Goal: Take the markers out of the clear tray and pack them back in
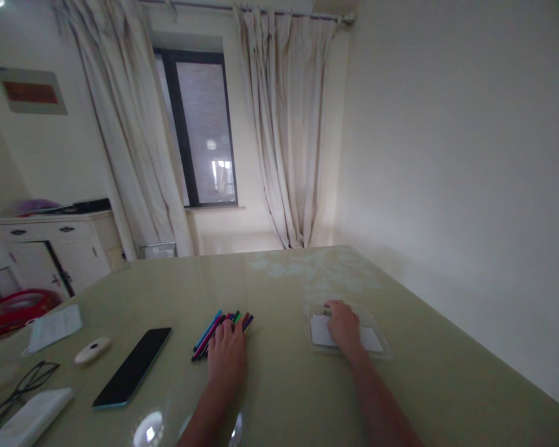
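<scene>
A bundle of colourful felt-tip pens (208, 335) lies on the table, with blue, pink, green and dark barrels showing. My left hand (227, 351) rests over the bundle, fingers together and bent down around the pens; the fingertips are partly hidden. To the right, my right hand (343, 326) is over a clear plastic case (386, 354), its fingers curled near the far left part. Something small shows by those fingertips, too unclear to name. Under the hand, a white card or paper sheet (370, 339) lies in the case.
On the left of the pale green table (284, 397) lie a black phone (134, 367), a white oval object (92, 351), a face mask (56, 327), eyeglasses (37, 377) and a white box-like object (32, 419). A wall (470, 186) runs along the right edge.
</scene>
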The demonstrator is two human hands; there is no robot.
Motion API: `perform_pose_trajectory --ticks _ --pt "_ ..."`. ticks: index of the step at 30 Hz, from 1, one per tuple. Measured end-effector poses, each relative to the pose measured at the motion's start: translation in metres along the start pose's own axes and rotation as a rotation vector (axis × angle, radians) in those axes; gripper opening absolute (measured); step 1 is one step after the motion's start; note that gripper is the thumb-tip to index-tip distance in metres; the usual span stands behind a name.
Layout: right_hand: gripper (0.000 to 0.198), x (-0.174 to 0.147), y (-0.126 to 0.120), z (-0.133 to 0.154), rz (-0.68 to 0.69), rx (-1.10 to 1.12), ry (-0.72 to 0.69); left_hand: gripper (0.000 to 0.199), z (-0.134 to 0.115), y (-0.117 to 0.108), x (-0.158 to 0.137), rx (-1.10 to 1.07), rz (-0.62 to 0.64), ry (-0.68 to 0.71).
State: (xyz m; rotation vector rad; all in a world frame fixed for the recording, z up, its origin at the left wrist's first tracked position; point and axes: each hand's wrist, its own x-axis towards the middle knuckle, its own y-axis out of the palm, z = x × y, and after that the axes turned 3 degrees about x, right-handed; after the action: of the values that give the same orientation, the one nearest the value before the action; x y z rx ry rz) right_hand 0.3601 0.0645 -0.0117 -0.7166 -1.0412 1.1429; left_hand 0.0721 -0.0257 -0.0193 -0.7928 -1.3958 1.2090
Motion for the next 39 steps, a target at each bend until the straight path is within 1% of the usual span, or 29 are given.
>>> perform_pose_trajectory --ticks 2,3,4,5,7,8,10,13,16,18,20,22,24,26,29,32,35,37,38,39 --pt "0.049 0.0 -0.002 0.01 -0.078 0.053 -0.017 0.045 0.0 0.001 0.0 -0.007 -0.031 0.018" --pt "0.045 -0.002 -0.002 0.018 -0.101 0.11 -0.052 0.046 -0.001 0.001 0.0 -0.018 -0.048 0.04" --pt "0.041 -0.005 -0.001 0.027 -0.082 0.19 -0.116 0.047 -0.002 0.001 0.0 -0.033 -0.065 0.071" --pt "0.037 -0.009 0.001 0.038 -0.041 0.284 -0.21 0.047 -0.004 0.001 -0.001 -0.051 -0.081 0.105" --pt "0.035 -0.02 0.007 0.061 0.066 0.416 -0.393 0.042 -0.008 0.002 -0.002 -0.08 -0.106 0.15" --pt "0.034 -0.027 0.011 0.071 0.114 0.424 -0.461 0.04 -0.01 0.002 -0.003 -0.087 -0.113 0.156" --pt "0.036 -0.039 0.017 0.085 0.177 0.367 -0.525 0.038 -0.012 0.002 -0.004 -0.086 -0.109 0.149" --pt "0.046 -0.048 0.023 0.089 0.229 0.281 -0.531 0.037 -0.011 0.003 -0.004 -0.077 -0.058 0.136" --pt "0.06 -0.046 0.024 0.081 0.242 0.28 -0.476 0.035 -0.008 0.006 -0.001 -0.092 -0.025 0.107" --pt "0.063 -0.043 0.023 0.076 0.238 0.284 -0.426 0.035 -0.006 0.007 0.0 -0.1 -0.031 0.097" --pt "0.057 -0.041 0.021 0.076 0.22 0.296 -0.399 0.034 -0.005 0.007 0.0 -0.103 -0.044 0.108" --pt "0.048 -0.043 0.02 0.079 0.208 0.338 -0.416 0.033 -0.005 0.004 -0.001 -0.11 -0.047 0.128" --pt "0.042 -0.046 0.021 0.085 0.216 0.385 -0.467 0.03 -0.007 0.001 -0.002 -0.134 -0.035 0.146" --pt "0.041 -0.049 0.023 0.09 0.254 0.403 -0.539 0.025 -0.01 -0.002 -0.001 -0.199 -0.007 0.182" --pt "0.039 -0.05 0.026 0.094 0.327 0.374 -0.636 0.02 -0.017 -0.005 0.0 -0.363 0.058 0.274" --pt "0.033 -0.047 0.026 0.095 0.351 0.313 -0.665 0.022 -0.024 -0.008 -0.001 -0.447 0.106 0.307" --pt "0.027 -0.039 0.022 0.091 0.357 0.23 -0.726 0.025 -0.027 -0.014 -0.004 -0.464 0.136 0.308" --pt "0.026 -0.031 0.017 0.083 0.344 0.207 -0.759 0.028 -0.025 -0.018 -0.004 -0.455 0.146 0.315" --pt "0.026 -0.026 0.013 0.077 0.32 0.213 -0.747 0.029 -0.022 -0.02 -0.004 -0.445 0.148 0.312" --pt "0.027 -0.021 0.009 0.069 0.281 0.226 -0.703 0.031 -0.018 -0.02 -0.002 -0.432 0.149 0.298"
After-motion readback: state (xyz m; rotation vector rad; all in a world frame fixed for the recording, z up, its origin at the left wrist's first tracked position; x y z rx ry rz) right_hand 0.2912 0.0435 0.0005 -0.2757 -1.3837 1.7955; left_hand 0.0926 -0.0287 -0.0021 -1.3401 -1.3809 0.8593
